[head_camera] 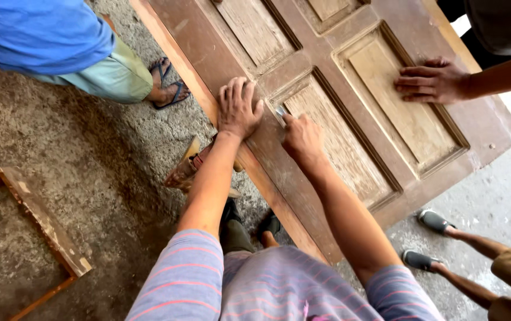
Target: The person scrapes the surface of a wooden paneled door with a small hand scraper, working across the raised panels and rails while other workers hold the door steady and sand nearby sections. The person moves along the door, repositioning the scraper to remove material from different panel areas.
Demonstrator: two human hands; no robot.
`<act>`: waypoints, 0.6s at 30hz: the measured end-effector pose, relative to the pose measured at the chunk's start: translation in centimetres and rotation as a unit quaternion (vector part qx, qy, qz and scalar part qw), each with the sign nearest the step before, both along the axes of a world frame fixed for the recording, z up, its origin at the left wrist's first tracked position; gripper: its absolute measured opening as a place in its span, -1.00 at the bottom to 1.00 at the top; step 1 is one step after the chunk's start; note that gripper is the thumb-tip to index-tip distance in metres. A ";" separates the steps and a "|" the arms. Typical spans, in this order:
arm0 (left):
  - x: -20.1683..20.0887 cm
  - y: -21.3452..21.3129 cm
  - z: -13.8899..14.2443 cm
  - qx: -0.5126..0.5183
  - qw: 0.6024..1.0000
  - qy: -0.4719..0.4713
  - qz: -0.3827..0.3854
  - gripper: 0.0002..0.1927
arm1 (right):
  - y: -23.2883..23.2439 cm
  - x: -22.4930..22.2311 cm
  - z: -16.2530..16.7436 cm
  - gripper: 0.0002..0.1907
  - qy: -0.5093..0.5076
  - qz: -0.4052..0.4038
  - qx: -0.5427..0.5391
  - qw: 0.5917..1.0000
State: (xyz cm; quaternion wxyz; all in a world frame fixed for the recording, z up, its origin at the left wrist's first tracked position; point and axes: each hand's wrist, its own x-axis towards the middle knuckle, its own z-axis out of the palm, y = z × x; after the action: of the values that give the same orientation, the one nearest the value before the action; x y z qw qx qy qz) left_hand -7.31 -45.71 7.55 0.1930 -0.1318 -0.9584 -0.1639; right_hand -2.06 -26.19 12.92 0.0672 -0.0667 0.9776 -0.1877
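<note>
Over rough concrete floor (pixel 89 160), left hand (pixel 239 110) presses spread on the brown panelled wooden door (pixel 303 65); right hand (pixel 303 138) pinches a small metal scraper (pixel 280 112).

A rough, mottled concrete floor (pixel 89 178) spreads around; a worn wooden frame (pixel 41 220) lies on it, brighter daylight falling well right of the frame.

Door (pixel 326 53), wooden, brown, with recessed rectangular panels worn to pale, scraped wood; surrounding rails keep their darker brown finish. Lies flat and raised above the concrete floor, set diagonally across the view.

Scraper (pixel 280 113), small, with a metal blade; only the tip shows. Blade rests on the moulded edge at the near corner of one pale panel.
</note>
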 end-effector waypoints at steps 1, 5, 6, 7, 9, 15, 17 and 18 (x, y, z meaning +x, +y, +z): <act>0.0 -0.1 0.0 0.000 1.000 -0.007 0.001 -0.45 | -0.1 0.0 0.1 -0.61 -0.020 -0.013 -0.001 1.000; -0.3 -0.2 0.3 0.015 0.999 -0.030 0.007 -0.47 | -0.7 -1.4 1.0 -0.66 -0.055 -0.028 0.017 0.998; -0.4 -0.2 0.4 0.015 1.000 -0.018 0.009 -0.46 | -0.9 -1.9 1.3 -0.70 -0.058 -0.027 0.028 0.998; -0.5 -0.2 0.5 0.013 1.000 0.007 0.013 -0.45 | -1.0 -2.2 1.4 -0.68 -0.052 -0.021 0.024 0.998; -1.0 -0.4 0.7 0.001 1.000 0.025 0.015 -0.45 | -1.0 -2.7 1.6 -0.63 -0.035 -0.011 0.016 0.999; -1.3 -0.5 0.4 -0.005 0.999 -0.049 0.009 -0.48 | -0.5 -4.2 1.1 -0.63 -0.035 0.000 0.039 0.999; -1.1 -0.5 0.3 0.004 0.999 -0.045 0.009 -0.47 | -0.2 -5.2 1.0 -0.65 -0.132 -0.018 0.046 0.990; -1.0 -0.4 0.3 0.010 0.999 -0.036 0.004 -0.48 | 0.0 -5.5 1.1 -0.66 -0.191 -0.032 0.053 0.980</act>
State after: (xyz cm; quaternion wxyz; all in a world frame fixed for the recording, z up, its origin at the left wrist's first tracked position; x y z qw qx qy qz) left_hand -8.30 -46.15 7.82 0.1601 -0.1198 -0.9637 -0.1772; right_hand -7.61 -26.20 14.00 0.2498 0.0055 0.9570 -0.1471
